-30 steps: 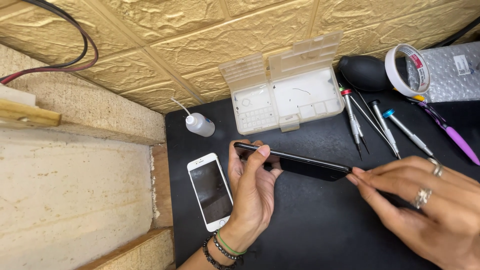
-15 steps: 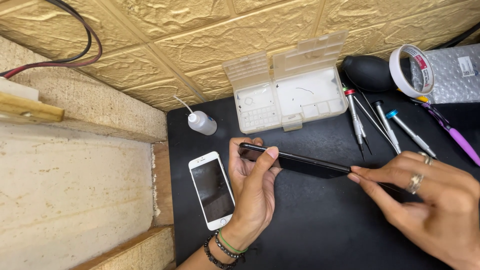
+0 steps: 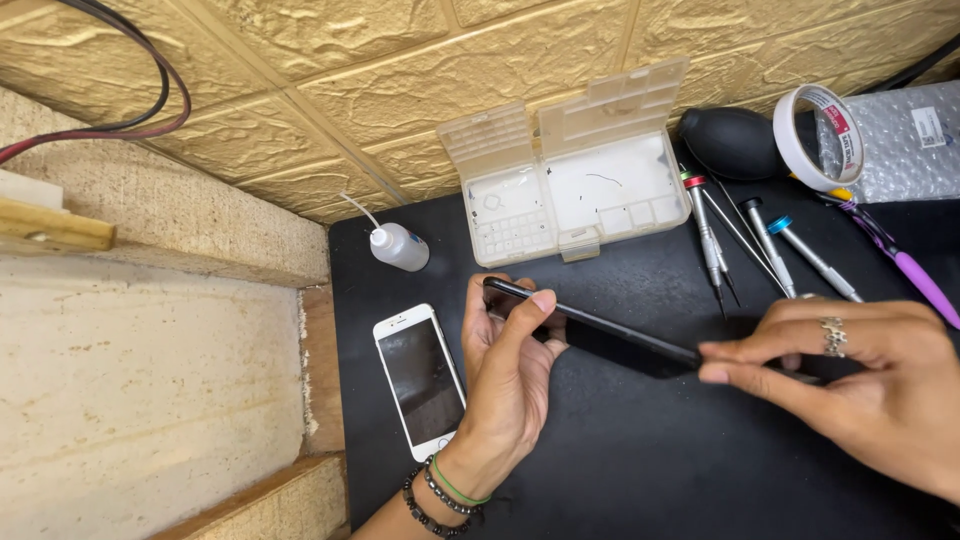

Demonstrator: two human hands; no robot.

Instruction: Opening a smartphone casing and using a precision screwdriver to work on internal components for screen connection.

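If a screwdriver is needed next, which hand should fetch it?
Probably the right hand. It only pinches the black phone's end with its fingertips, and the screwdrivers lie just beyond it. The left hand grips the phone's other end, far from them.

Slim black phone [image 3: 600, 335] held edge-up, tilted, above the black mat [image 3: 640, 470]

Both hands are bare, with no sleeves showing on either forearm. The left hand [image 3: 505, 375] wears two bands at the wrist: a string of small dark round beads [image 3: 425, 505] and, just above it toward the palm, a thin green cord bracelet [image 3: 462, 488]. The right hand [image 3: 850, 375] carries a silver patterned ring [image 3: 833, 336] on one finger. The fingernails are short and unpainted.
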